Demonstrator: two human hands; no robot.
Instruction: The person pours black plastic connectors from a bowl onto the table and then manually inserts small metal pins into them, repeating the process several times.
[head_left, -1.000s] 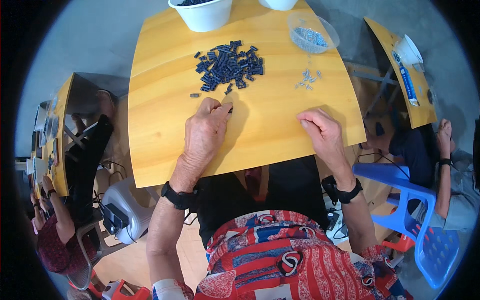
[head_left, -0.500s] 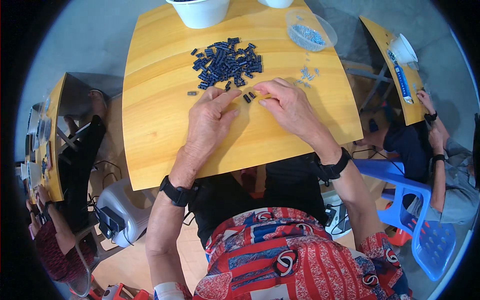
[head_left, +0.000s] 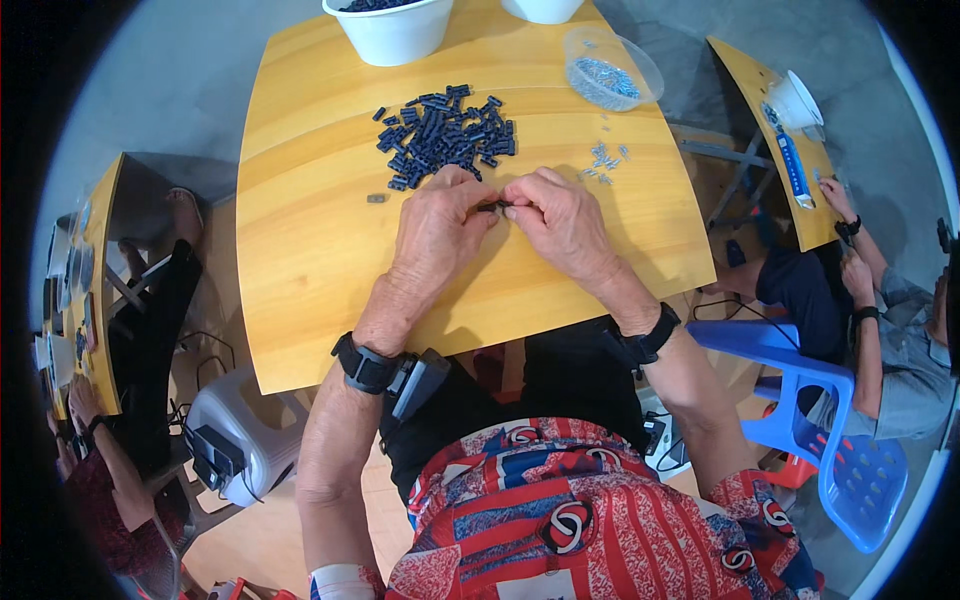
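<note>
Over the middle of the wooden table (head_left: 330,290), my two hands meet with their fingertips close together. My left hand (head_left: 437,222) pinches a small black plastic piece (head_left: 490,207), which points toward the other hand. My right hand (head_left: 556,222) is closed at the right end of that dark piece, thumb and forefinger pressed together. Whether one or two pieces lie between the fingers I cannot tell. Just beyond my hands spreads a pile of short black plastic pieces (head_left: 440,135). A lone greyish piece (head_left: 376,198) lies left of my left hand.
Small silvery pins (head_left: 604,160) lie loose at the right, below a clear round tub (head_left: 643,88) with more pins. A white tub (head_left: 400,35) of black pieces and another white container (head_left: 543,8) stand at the far edge. People sit at tables on both sides.
My hands have come together, and my fingers have closed on a black piece. Two black pieces that lay between my hands no longer show on the table. The view has shifted slightly.
</note>
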